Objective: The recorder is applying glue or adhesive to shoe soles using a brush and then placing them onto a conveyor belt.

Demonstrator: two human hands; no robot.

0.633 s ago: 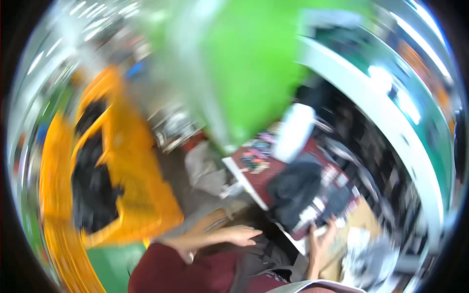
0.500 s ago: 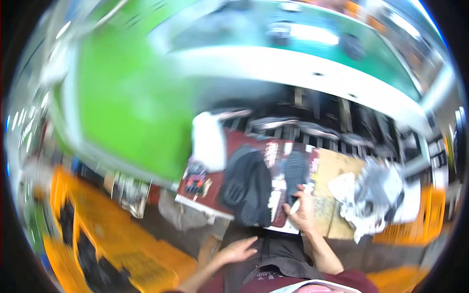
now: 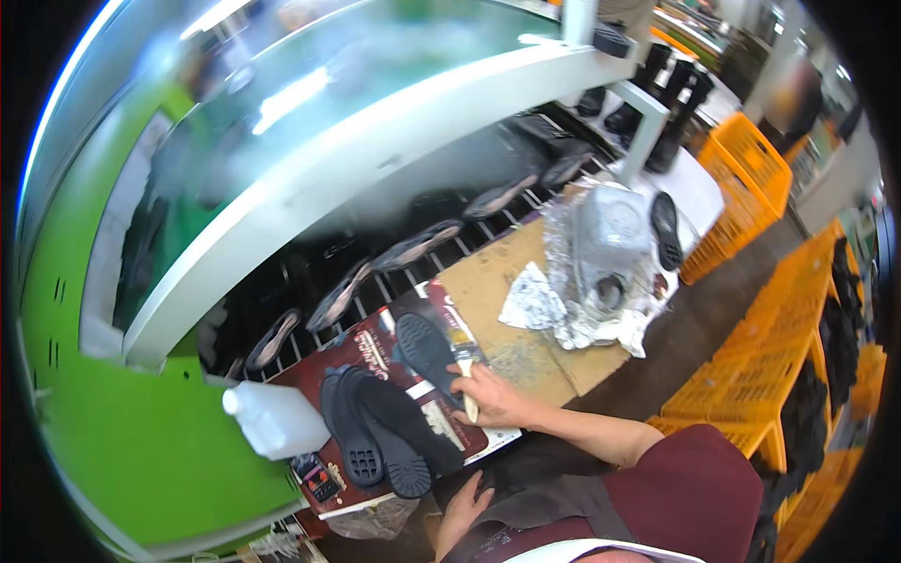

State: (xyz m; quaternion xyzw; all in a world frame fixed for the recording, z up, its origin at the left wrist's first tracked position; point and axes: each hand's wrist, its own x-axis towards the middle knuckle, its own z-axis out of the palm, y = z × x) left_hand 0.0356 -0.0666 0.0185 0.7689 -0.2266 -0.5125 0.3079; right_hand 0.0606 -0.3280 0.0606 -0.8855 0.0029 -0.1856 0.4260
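Observation:
My right hand (image 3: 495, 398) is closed round the pale handle of a flat paintbrush (image 3: 468, 402). The brush head is over the board beside a single dark grey shoe sole (image 3: 424, 343); I cannot tell whether it touches. The fingers of that hand are close to the sole's near end. To the left, several dark shoe soles (image 3: 361, 441) lie overlapping on a dark red printed cardboard sheet (image 3: 347, 350). My left hand (image 3: 460, 514) is low, in front of my dark apron, with its fingers stretched out and nothing visible in them.
A white plastic jug (image 3: 277, 419) stands left of the soles. On the right, a clear container (image 3: 615, 225) sits on crumpled foil, with another sole (image 3: 665, 230) beside it. Behind is a rack (image 3: 413, 267) carrying shoe parts, under a white frame bar (image 3: 375, 159). Orange crates (image 3: 741, 375) stand right.
My view has swung round to the right, so the bench now appears tilted and the crates on the right show more. The paintbrush stays in my right hand; the left remains low and open.

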